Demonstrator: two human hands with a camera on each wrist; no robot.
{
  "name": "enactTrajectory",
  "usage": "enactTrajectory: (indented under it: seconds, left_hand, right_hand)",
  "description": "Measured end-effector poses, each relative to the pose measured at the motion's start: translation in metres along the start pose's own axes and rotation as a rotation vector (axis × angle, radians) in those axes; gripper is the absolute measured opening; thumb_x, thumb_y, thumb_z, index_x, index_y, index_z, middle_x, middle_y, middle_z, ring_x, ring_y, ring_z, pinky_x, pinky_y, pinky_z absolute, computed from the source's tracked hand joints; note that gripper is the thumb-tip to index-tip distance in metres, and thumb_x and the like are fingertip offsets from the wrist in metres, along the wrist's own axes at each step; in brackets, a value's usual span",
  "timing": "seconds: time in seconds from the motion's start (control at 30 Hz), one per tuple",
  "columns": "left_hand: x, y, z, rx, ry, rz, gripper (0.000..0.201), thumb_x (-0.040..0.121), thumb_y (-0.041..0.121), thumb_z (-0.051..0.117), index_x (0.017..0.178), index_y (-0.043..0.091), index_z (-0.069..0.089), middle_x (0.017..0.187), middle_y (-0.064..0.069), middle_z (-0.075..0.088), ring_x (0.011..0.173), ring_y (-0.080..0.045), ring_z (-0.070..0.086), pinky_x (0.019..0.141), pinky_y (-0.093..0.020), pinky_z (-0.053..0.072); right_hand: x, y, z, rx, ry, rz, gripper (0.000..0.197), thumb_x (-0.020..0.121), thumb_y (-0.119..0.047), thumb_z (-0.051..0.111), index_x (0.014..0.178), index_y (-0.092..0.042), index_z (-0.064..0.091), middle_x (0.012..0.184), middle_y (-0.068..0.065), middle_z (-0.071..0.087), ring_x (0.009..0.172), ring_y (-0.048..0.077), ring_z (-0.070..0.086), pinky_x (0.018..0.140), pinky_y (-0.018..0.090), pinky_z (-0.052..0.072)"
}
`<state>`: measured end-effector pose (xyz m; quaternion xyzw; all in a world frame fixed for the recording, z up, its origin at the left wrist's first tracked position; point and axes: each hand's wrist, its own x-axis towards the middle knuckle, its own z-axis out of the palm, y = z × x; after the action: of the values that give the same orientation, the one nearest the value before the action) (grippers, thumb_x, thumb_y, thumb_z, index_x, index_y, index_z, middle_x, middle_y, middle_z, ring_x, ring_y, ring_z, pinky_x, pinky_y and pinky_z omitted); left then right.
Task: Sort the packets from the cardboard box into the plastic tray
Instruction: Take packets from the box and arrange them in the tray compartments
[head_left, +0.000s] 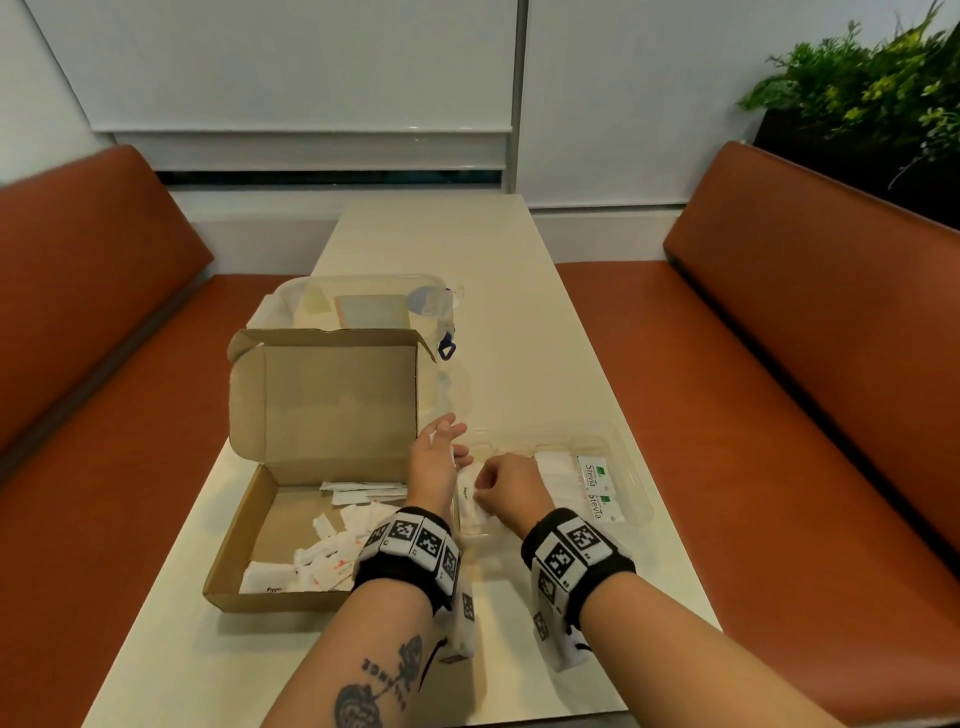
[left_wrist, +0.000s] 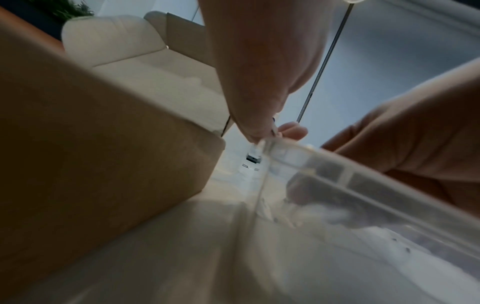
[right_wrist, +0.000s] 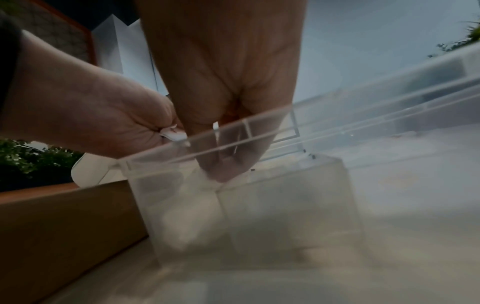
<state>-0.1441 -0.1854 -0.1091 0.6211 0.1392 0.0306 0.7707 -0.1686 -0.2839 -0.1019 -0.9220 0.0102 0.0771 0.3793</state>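
Note:
The open cardboard box (head_left: 244, 545) stands at the left of the table with several white packets (head_left: 332, 551) inside. To its right is the clear plastic tray (head_left: 636, 499), holding Stevia packets (head_left: 592, 475) and white sugar packets (head_left: 466, 493). My left hand (head_left: 447, 449) hovers at the tray's left end, fingers stretched, thumb pinching a small white packet (right_wrist: 174, 135). My right hand (head_left: 498, 493) reaches down into the tray's left compartment (right_wrist: 285, 195). Its fingers are curled round a white packet there. The tray wall blurs the fingertips.
A clear lidded container (head_left: 363, 306) sits behind the box's raised lid (head_left: 337, 395). Orange benches (head_left: 779, 415) run along both sides of the narrow table. A plant (head_left: 872, 93) stands at the back right. The table's near edge lies just below my forearms.

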Motion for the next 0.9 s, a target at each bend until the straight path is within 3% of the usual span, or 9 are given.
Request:
enactTrajectory:
  seconds: [0.07, 0.2, 0.47, 0.57, 0.63, 0.7, 0.8, 0.9]
  left_hand:
    - [0.001, 0.0, 0.0, -0.005, -0.005, -0.007, 0.03, 0.102, 0.019, 0.037, 0.123, 0.005, 0.054, 0.109, -0.008, 0.06, 0.07, -0.012, 0.05, 0.061, -0.018, 0.049]
    - [0.002, 0.001, 0.001, -0.035, -0.005, -0.03, 0.027, 0.102, 0.019, 0.038, 0.119, 0.005, 0.054, 0.109, -0.012, 0.06, 0.071, -0.014, 0.053, 0.06, -0.016, 0.051]
    - [0.0, 0.002, 0.003, -0.23, -0.047, -0.143, 0.024, 0.099, 0.015, 0.044, 0.117, 0.005, 0.056, 0.103, -0.009, 0.065, 0.083, -0.017, 0.065, 0.07, -0.021, 0.055]
    - [-0.002, 0.001, 0.003, -0.336, -0.072, -0.203, 0.021, 0.098, 0.015, 0.046, 0.112, 0.007, 0.06, 0.109, -0.01, 0.067, 0.096, -0.017, 0.066, 0.082, -0.024, 0.052]
    - [-0.004, 0.0, 0.004, -0.363, -0.107, -0.237, 0.022, 0.098, 0.018, 0.048, 0.113, 0.009, 0.062, 0.113, -0.009, 0.067, 0.103, -0.019, 0.064, 0.086, -0.024, 0.05]
    - [-0.006, 0.0, 0.006, -0.348, -0.149, -0.268, 0.026, 0.097, 0.02, 0.049, 0.116, 0.009, 0.063, 0.115, -0.007, 0.068, 0.108, -0.019, 0.063, 0.088, -0.027, 0.049]
    - [-0.01, 0.001, 0.011, -0.328, -0.218, -0.305, 0.028, 0.095, 0.022, 0.051, 0.117, 0.013, 0.066, 0.116, -0.007, 0.068, 0.105, -0.021, 0.065, 0.086, -0.032, 0.051]
    - [-0.013, 0.002, 0.02, -0.299, -0.266, -0.315, 0.029, 0.096, 0.019, 0.049, 0.118, 0.008, 0.065, 0.117, -0.015, 0.064, 0.098, -0.026, 0.067, 0.077, -0.035, 0.057]
  right_hand:
    - [0.002, 0.002, 0.002, -0.109, -0.037, -0.032, 0.011, 0.081, -0.004, 0.063, 0.091, -0.005, 0.069, 0.099, 0.012, 0.068, 0.092, 0.022, 0.062, 0.078, 0.026, 0.047]
    - [0.001, 0.012, 0.0, -0.436, -0.017, -0.146, 0.024, 0.082, -0.022, 0.068, 0.105, -0.018, 0.071, 0.116, 0.005, 0.056, 0.112, 0.024, 0.047, 0.091, 0.029, 0.043]
    - [0.001, 0.018, 0.0, -0.551, -0.023, -0.16, 0.035, 0.077, -0.038, 0.072, 0.11, -0.029, 0.068, 0.123, 0.001, 0.047, 0.115, 0.023, 0.037, 0.094, 0.034, 0.043]
    - [0.002, 0.017, -0.005, -0.382, 0.01, -0.127, 0.029, 0.084, -0.032, 0.065, 0.111, -0.022, 0.067, 0.118, 0.003, 0.055, 0.111, 0.021, 0.046, 0.089, 0.031, 0.044]
    - [0.004, 0.014, -0.011, -0.102, 0.115, -0.078, 0.021, 0.092, -0.026, 0.054, 0.104, -0.013, 0.067, 0.102, 0.006, 0.065, 0.091, 0.019, 0.057, 0.074, 0.027, 0.043]
    - [0.003, 0.012, -0.017, 0.198, 0.185, -0.031, 0.02, 0.094, -0.026, 0.051, 0.093, -0.011, 0.065, 0.084, 0.004, 0.069, 0.075, 0.017, 0.06, 0.068, 0.028, 0.045]
    - [0.0, 0.008, -0.027, 0.486, 0.146, 0.014, 0.006, 0.085, -0.018, 0.064, 0.091, -0.015, 0.065, 0.075, 0.001, 0.067, 0.067, 0.013, 0.06, 0.068, 0.031, 0.053]
    - [0.001, 0.012, -0.037, 0.569, 0.105, 0.028, 0.015, 0.079, -0.007, 0.071, 0.093, -0.009, 0.067, 0.073, 0.004, 0.064, 0.069, 0.014, 0.061, 0.074, 0.034, 0.055]
